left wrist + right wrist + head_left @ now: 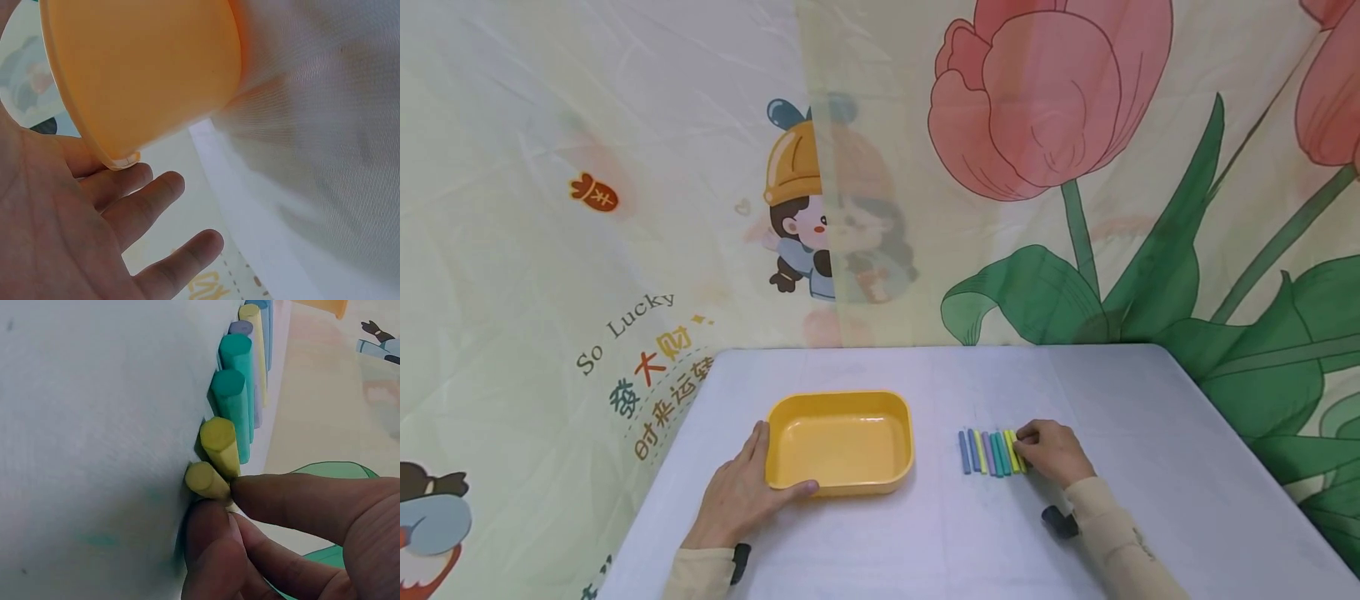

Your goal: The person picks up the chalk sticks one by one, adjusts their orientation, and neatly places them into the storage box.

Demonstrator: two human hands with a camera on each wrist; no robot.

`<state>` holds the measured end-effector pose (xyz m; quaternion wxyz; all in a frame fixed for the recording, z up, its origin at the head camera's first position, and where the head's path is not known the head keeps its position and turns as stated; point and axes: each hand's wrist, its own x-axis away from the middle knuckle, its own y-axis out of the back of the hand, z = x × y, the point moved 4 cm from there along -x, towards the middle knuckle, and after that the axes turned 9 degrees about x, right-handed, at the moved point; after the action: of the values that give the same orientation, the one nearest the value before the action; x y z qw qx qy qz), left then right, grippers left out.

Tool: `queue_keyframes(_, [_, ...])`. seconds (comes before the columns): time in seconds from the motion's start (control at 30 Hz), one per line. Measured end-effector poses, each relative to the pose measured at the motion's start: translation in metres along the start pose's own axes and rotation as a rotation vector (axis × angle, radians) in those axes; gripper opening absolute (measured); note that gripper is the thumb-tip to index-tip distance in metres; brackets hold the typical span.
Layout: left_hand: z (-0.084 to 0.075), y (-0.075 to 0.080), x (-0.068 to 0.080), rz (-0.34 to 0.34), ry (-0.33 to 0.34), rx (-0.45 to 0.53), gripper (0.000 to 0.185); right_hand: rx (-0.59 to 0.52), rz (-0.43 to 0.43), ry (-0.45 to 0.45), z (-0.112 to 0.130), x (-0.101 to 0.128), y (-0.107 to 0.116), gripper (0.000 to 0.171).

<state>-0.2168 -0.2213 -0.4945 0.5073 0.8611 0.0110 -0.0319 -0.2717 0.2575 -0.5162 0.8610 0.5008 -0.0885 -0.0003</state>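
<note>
Beige sleeves: both forearms come in from the near edge of the worktop (1150, 400), which wears a pale cloth.
Left hand (737, 492): rests flat at the tray's near-left corner, fingers (147, 200) straight and spread, thumb along the front wall. Steadying, not gripping.
Right hand (1054, 452): at the right end of the chalk row, fingers (300, 500) and thumb pinched together on the end yellow stick (206, 480).
Chalk row (991, 452): sticks lie side by side, touching, right of the tray and apart from it; blue, yellow, purple, teal, yellow from left to right.
Tray (841, 402): yellow, nothing in it.
Progress: looks like the very start. No stick in the tray, first one only just pinched and not yet lifted; whole row left.
Backdrop: printed sheet, tulips and cartoon figures.
</note>
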Motion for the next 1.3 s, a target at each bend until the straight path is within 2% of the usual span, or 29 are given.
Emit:
queue_keyframes(0.9, [-0.0024, -0.0002, -0.0005, -0.001, -0.008, 0.002, 0.138, 0.033, -0.017, 0.036, 0.0079, -0.0054, 0.0027, 0.029])
queue_keyframes(1.3, [-0.0002, -0.0022, -0.0011, 0.015, -0.013, 0.014, 0.136, 0.004, -0.007, -0.008, 0.0046, -0.0027, 0.0037, 0.031])
